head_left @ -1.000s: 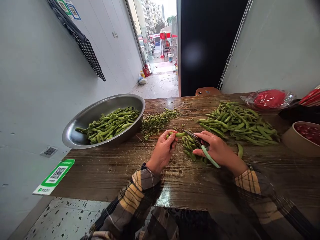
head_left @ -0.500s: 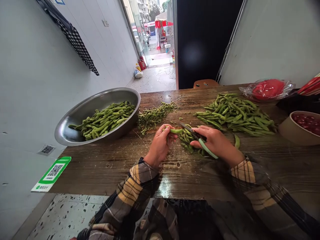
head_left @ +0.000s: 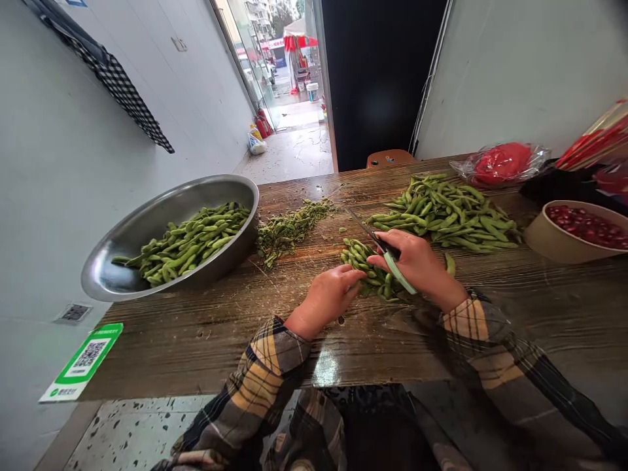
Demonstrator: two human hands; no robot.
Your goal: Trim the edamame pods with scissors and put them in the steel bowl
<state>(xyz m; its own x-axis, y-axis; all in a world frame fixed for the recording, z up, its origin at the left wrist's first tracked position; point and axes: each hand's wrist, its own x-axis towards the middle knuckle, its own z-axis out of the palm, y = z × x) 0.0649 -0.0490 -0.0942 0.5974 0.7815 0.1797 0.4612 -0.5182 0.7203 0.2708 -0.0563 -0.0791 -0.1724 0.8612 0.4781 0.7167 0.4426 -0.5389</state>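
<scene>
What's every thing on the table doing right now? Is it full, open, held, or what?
left hand, fingertips on the small pod pile; grip unclear
right hand, closed around the scissors
scissors, blades look shut, pointing away
metal bowl, partly filled with pods
big pod pile, loose on the table
trimmings, heaped beside the metal bowl
paper bowl, holds red pieces

A green and white sticker (head_left: 81, 362) is on the wall (head_left: 44, 216), low at the left, just beside the bench (head_left: 196, 340). It carries a black QR code (head_left: 89, 354). The white print under the code is too small to read.
</scene>
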